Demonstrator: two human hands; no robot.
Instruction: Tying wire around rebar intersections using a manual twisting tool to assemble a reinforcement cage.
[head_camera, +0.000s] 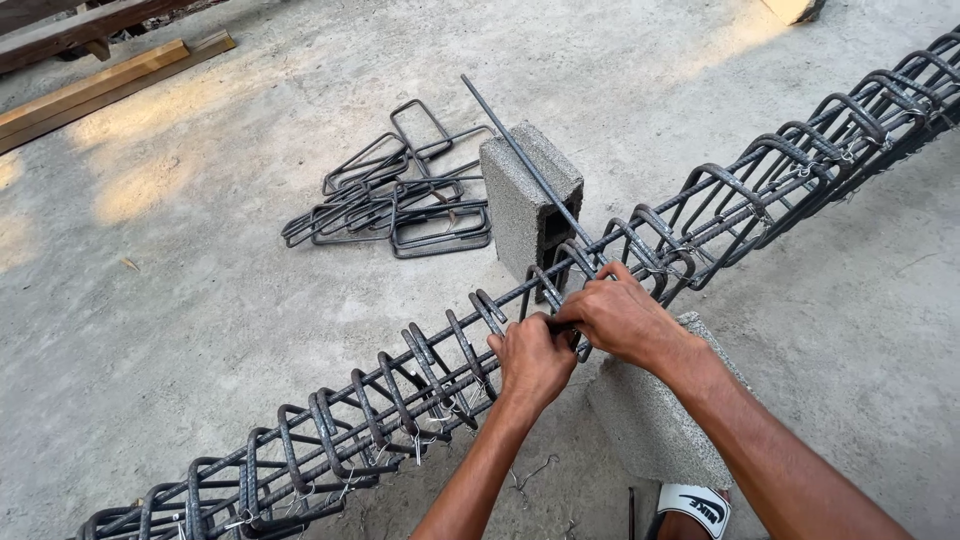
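Note:
A long rebar cage of dark steel bars and rectangular stirrups runs diagonally from bottom left to top right. My left hand grips a stirrup and the long bar near the cage's middle. My right hand is closed on the neighbouring stirrup, fingers pinched where it meets the bar. The two hands touch each other. What the fingertips pinch is hidden.
A grey concrete block stands upright behind the cage with a loose steel rod leaning on it. A pile of spare stirrups lies on the concrete floor. Another block lies under my right forearm. Wooden planks at top left. A sandal at the bottom.

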